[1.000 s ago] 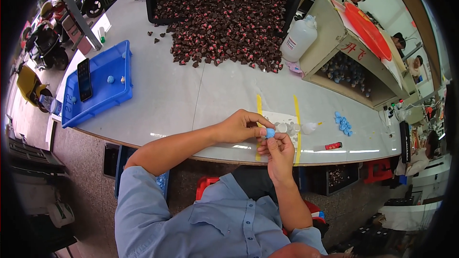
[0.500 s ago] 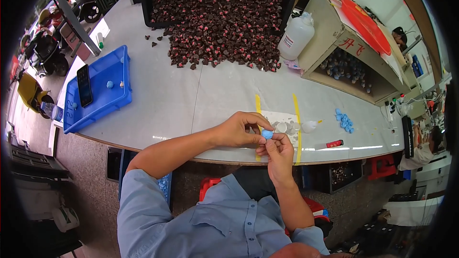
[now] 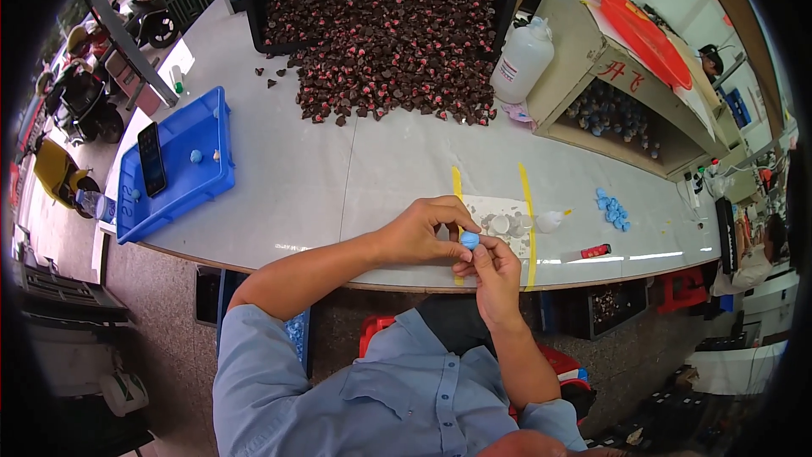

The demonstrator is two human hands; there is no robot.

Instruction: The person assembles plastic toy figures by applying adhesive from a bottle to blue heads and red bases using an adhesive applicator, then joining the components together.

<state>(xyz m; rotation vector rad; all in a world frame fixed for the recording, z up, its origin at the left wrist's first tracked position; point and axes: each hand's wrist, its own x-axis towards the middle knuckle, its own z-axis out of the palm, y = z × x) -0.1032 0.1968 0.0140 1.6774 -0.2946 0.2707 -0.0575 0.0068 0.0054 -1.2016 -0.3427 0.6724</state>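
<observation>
Between my two hands, over the front part of the table, is a small round light-blue piece [image 3: 469,240]. My left hand [image 3: 427,233] pinches it from the left with thumb and bent fingers. On its other side, my right hand [image 3: 495,267] grips it between thumb and forefinger. Just beyond the fingers lies a white sheet [image 3: 518,247] held by yellow tape strips, with a small whitish cup [image 3: 500,224] on it. Right of the sheet lies a small white squeeze bottle [image 3: 550,221] with a yellow tip. The held piece's underside is hidden by my fingers.
A black bin [image 3: 254,4] spills a big heap of dark brown and pink pieces [image 3: 389,51]. At left, a blue tray [image 3: 182,190] holds a phone [image 3: 151,158]. A white jug [image 3: 523,61], a wooden box [image 3: 584,76], blue pieces [image 3: 612,210] and a red tube [image 3: 595,250] are right.
Both hands keep hold of the blue piece, which looks slightly turned between the fingers. The whole view has shifted a little; nothing else has visibly moved on the table.
</observation>
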